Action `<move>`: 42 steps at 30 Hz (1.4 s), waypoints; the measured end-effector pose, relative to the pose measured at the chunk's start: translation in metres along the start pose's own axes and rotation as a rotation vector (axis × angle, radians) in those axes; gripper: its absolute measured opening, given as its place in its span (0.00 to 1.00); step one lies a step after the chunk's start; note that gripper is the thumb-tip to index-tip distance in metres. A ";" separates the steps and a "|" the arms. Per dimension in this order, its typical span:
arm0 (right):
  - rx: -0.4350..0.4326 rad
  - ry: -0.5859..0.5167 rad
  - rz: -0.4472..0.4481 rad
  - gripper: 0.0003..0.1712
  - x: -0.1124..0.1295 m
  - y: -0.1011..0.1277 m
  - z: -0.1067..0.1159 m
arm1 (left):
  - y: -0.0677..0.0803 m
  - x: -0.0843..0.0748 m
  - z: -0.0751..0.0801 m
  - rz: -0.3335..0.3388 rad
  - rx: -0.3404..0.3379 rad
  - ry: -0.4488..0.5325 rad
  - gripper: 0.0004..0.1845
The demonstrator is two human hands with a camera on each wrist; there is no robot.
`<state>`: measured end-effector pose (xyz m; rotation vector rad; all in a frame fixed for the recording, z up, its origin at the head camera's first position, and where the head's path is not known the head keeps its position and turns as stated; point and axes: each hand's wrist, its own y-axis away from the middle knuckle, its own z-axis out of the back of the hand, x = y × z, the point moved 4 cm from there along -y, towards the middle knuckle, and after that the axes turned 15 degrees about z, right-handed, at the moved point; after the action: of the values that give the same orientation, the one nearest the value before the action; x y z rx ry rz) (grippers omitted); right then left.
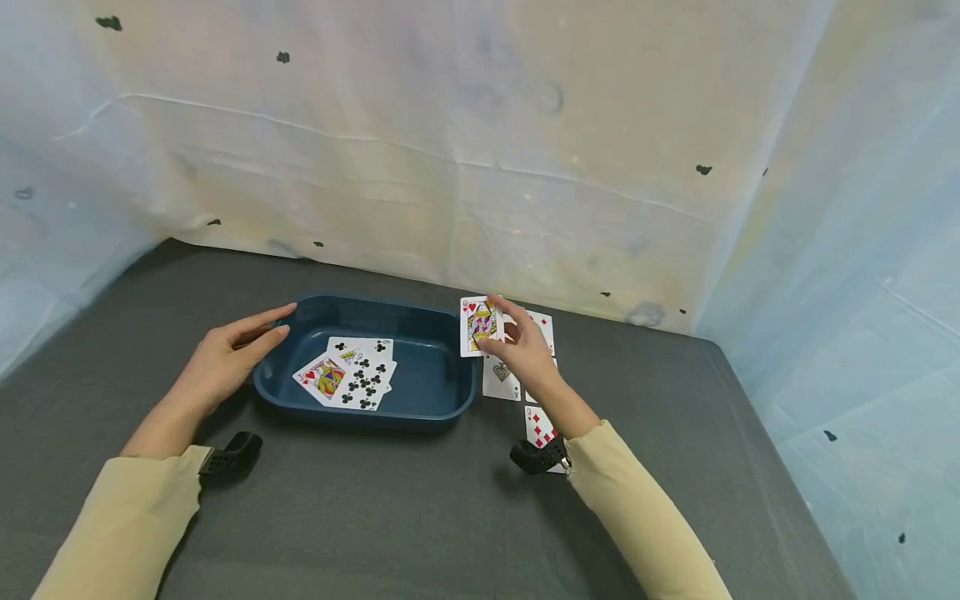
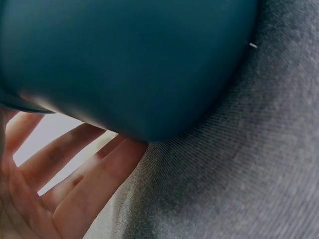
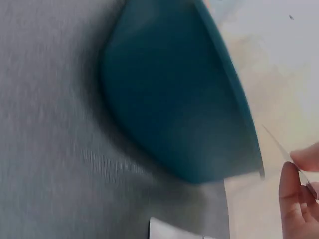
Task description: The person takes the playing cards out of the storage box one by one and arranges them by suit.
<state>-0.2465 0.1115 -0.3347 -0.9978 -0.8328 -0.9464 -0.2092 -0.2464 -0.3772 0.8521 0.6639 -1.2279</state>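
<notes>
The queen of hearts (image 1: 478,326) is pinched upright by the right hand (image 1: 525,350), the blue tray (image 1: 442,408) lying at its 9 o'clock, while the left hand (image 1: 225,362) is rested flat-fingered against the tray's far-left rim.

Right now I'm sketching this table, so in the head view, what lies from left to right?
Left hand → blue tray with cards inside → queen card pinched by the right hand → grey table.

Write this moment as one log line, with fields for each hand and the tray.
left hand: open, beside tray | right hand: pinches queen of hearts | tray: holds face-up cards
</notes>
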 end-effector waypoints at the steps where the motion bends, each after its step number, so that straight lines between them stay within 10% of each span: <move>1: -0.012 -0.014 -0.003 0.39 -0.002 0.000 0.004 | 0.000 0.000 0.000 0.000 -0.002 -0.002 0.32; 21: -0.325 0.150 -0.121 0.22 -0.060 0.002 0.088 | -0.004 0.002 -0.001 0.035 -0.004 -0.020 0.33; 42: -0.355 0.428 -0.267 0.27 -0.102 0.009 0.131 | -0.003 0.001 -0.001 0.041 -0.004 -0.030 0.32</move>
<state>-0.2932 0.2622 -0.3870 -0.9450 -0.4484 -1.5126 -0.2117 -0.2464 -0.3789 0.8384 0.6212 -1.1996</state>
